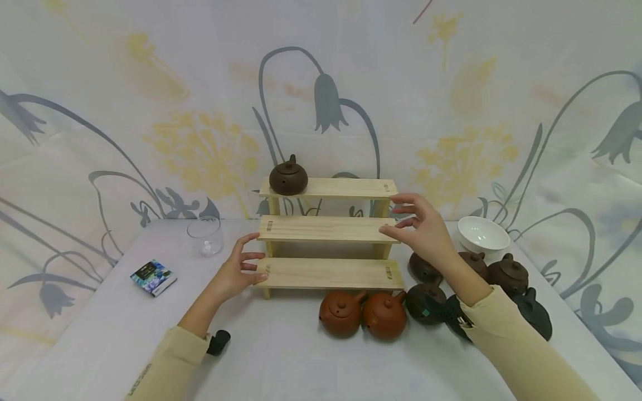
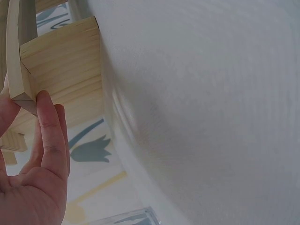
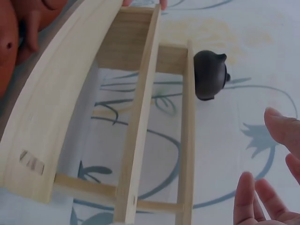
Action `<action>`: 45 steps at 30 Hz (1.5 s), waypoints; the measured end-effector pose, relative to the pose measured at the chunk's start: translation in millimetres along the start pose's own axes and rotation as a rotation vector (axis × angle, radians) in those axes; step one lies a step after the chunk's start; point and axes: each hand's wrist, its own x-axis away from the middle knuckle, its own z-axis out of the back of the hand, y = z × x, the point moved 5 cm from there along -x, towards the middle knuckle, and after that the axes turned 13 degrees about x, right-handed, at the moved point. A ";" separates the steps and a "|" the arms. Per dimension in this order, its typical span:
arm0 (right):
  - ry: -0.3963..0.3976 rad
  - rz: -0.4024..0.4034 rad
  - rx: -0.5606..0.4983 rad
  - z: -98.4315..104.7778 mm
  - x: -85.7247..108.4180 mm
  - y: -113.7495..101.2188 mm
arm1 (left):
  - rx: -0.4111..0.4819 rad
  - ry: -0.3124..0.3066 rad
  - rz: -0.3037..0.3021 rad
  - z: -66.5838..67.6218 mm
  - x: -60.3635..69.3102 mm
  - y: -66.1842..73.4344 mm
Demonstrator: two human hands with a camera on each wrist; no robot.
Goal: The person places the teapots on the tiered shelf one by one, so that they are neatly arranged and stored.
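A three-tier wooden stand (image 1: 328,273) carries one dark brown teapot (image 1: 288,181) at the left of its top shelf; the same teapot (image 3: 208,75) shows in the right wrist view. My left hand (image 1: 236,274) holds the left end of the stand near the lower shelves; in the left wrist view the fingers of this hand (image 2: 47,164) pinch a board's end. By the right end of the middle shelf is my right hand (image 1: 426,231), its fingers spread and gently bent. The right wrist view shows this hand (image 3: 269,199) apart from the boards, holding nothing.
Two reddish teapots (image 1: 341,314) stand against the stand's front right. Several darker teapots (image 1: 508,274) lie under and beside my right forearm, near a white bowl (image 1: 483,235). At left are a clear glass cup (image 1: 205,245) and a small colourful book-like item (image 1: 152,277).
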 end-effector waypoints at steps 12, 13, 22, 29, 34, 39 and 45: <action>0.058 0.011 0.079 27.9 24.5 8.7 | 0.004 -0.005 -0.010 -0.1 1.0 1.2; 0.063 0.007 0.085 30.3 26.7 9.6 | 0.005 -0.003 -0.010 -0.1 0.9 1.2; 0.098 -0.061 0.157 50.8 48.9 22.2 | 0.022 -0.002 -0.015 0.2 -0.2 0.0; 0.124 -0.081 0.183 66.7 65.2 32.2 | 0.033 0.002 -0.002 -0.7 -0.4 -0.4; 0.143 -0.118 0.197 78.3 76.7 40.5 | 0.022 0.006 0.002 -1.4 0.2 0.8; 0.146 -0.147 0.199 88.2 87.5 52.0 | 0.027 0.005 0.003 -2.0 1.7 2.5; 0.164 -0.173 0.200 99.1 100.1 90.2 | 0.040 0.000 -0.013 -1.4 2.8 4.4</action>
